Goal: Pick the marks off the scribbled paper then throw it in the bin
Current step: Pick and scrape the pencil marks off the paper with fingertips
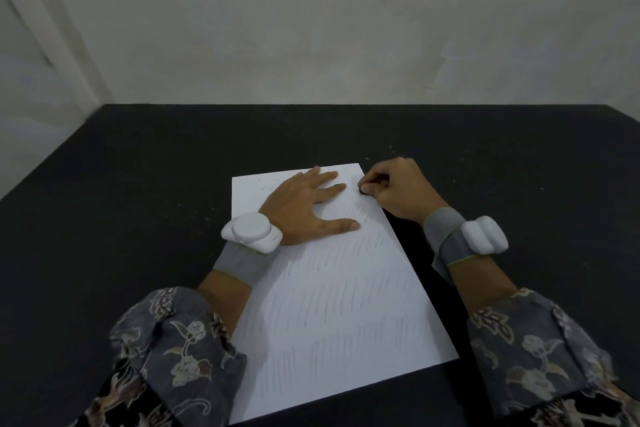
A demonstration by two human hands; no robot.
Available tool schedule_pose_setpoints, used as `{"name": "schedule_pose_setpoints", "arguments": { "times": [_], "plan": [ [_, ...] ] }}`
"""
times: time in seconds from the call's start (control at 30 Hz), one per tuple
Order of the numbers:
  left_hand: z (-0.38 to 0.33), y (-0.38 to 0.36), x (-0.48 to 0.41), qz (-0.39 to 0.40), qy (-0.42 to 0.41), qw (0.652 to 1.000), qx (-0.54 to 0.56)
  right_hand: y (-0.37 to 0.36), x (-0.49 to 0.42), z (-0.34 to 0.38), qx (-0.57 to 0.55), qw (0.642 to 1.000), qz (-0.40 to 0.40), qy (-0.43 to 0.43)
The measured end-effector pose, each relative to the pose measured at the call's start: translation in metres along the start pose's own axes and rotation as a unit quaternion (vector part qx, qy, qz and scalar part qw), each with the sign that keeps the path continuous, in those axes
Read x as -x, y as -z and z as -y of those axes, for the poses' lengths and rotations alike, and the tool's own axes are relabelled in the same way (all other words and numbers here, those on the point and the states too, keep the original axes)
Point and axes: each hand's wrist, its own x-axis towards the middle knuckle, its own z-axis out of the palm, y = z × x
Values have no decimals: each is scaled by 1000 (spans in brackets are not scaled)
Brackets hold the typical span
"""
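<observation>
Black table (138, 201) under one scribbled white paper (329, 305).

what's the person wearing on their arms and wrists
Both arms have grey sleeves with a cream and brown flower pattern. Each wrist has a grey band carrying a rounded white device; the right one looks two-lobed. The hands are bare.

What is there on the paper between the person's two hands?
Only bare paper with tiny dark crumbs separates the flat left hand from the right hand, which pinches a small dark eraser, seen in the head view.
</observation>
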Motion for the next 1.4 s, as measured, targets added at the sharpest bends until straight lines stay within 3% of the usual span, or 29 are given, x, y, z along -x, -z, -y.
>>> {"name": "schedule_pose_setpoints", "arguments": {
  "times": [0.17,0.33,0.53,0.63,0.73,0.8,0.83,0.9,0.97,1.17,1.27,1.4],
  "plan": [
    [0,-1,0,-11,1,1000,-1,-14,-7,3,7,996,-88,-24],
    [0,-1,-1,-11,-2,1000,-6,1,0,3,-12,1000,12,-21],
    [0,-3,1,-17,-9,1000,-5,-11,-6,1,-55,992,-101,-60],
    [2,-5,1,-50,-32,998,38,2,0,3,-276,950,-102,-104],
    [8,-9,-2,-181,-73,970,144,15,9,11,-491,859,48,-138],
    [12,-10,-5,-287,-87,939,171,13,11,15,-512,835,139,-144],
    [13,-10,-4,-329,-88,926,164,9,10,18,-486,852,143,-135],
    [11,-9,-4,-373,-82,911,156,1,8,23,-424,898,70,-95],
    [9,-7,-3,-388,-77,901,179,-2,8,26,-421,904,10,-74],
    [12,12,16,-384,3,868,315,-21,19,31,-344,933,101,-38],
    [26,25,30,-331,1,907,261,-24,21,32,-298,949,99,-26],
    [52,33,48,-192,16,973,127,-15,17,23,-300,951,78,-14]
  ]
}}
